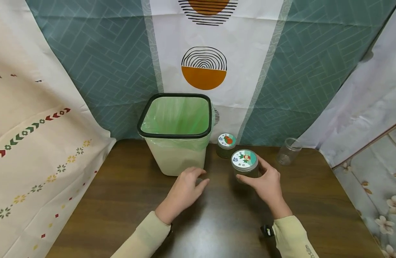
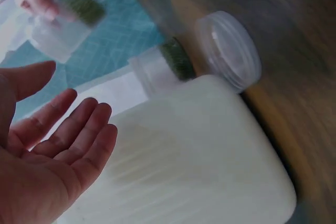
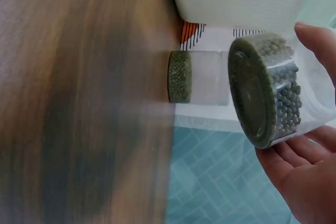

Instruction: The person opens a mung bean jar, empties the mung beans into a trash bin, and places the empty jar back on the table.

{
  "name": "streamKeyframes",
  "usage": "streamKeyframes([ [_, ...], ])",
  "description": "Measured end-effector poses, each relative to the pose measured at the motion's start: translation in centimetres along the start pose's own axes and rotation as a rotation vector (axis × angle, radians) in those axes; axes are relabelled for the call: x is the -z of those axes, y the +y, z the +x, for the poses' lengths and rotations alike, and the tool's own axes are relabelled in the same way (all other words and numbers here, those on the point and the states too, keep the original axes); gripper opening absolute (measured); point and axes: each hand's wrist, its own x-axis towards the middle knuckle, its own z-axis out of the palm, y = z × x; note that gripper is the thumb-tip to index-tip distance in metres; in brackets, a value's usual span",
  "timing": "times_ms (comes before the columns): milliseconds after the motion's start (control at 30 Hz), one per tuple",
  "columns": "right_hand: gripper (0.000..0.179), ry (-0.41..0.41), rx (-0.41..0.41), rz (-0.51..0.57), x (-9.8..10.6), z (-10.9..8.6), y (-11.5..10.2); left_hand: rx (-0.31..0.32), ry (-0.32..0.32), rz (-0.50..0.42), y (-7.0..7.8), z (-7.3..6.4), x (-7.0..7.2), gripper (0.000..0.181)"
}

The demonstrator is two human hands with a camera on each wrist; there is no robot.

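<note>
My right hand grips a clear jar round its side, thumb and fingers on opposite sides. The jar has a printed round lid and a layer of small green beans at its bottom. In the right wrist view it is raised above the table. My left hand is in front of the bin, fingers loosely bent, its palm bare in the left wrist view. Close by it, a clear round plastic container is on the table, mostly hidden behind that hand in the head view.
A pale bin with a black rim and green liner stands at the back of the brown table. Right of it stands a second jar with beans inside. A clear plastic cup is near the back right edge. Patterned cloth hangs behind.
</note>
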Motion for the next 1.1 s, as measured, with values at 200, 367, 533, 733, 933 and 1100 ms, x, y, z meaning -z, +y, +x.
streamKeyframes([
  [200,0.100,-0.053,0.044,-0.146,0.2,-1.6,-0.4,0.034,-0.002,-0.055,1.1,0.2,-0.4,0.034],
  [367,0.099,-0.084,0.154,-0.169,0.0,-2.5,-1.5,-0.002,-0.017,-0.098,2.1,0.6,-0.8,0.049],
  [533,0.095,-0.108,0.234,-0.144,-0.5,-3.1,-2.6,-0.016,-0.061,-0.174,3.3,1.2,-0.9,0.066],
  [733,0.095,-0.156,0.221,-0.168,-1.0,-3.9,-3.1,-0.029,-0.090,-0.246,3.9,1.2,-1.2,0.066],
  [933,0.093,-0.181,0.243,-0.181,-1.3,-4.2,-3.3,0.030,-0.146,-0.205,4.0,1.5,-1.2,0.084],
  [1100,0.092,-0.198,0.294,-0.183,-1.6,-4.3,-3.5,0.046,-0.184,-0.167,4.1,1.8,-0.8,0.090],
])
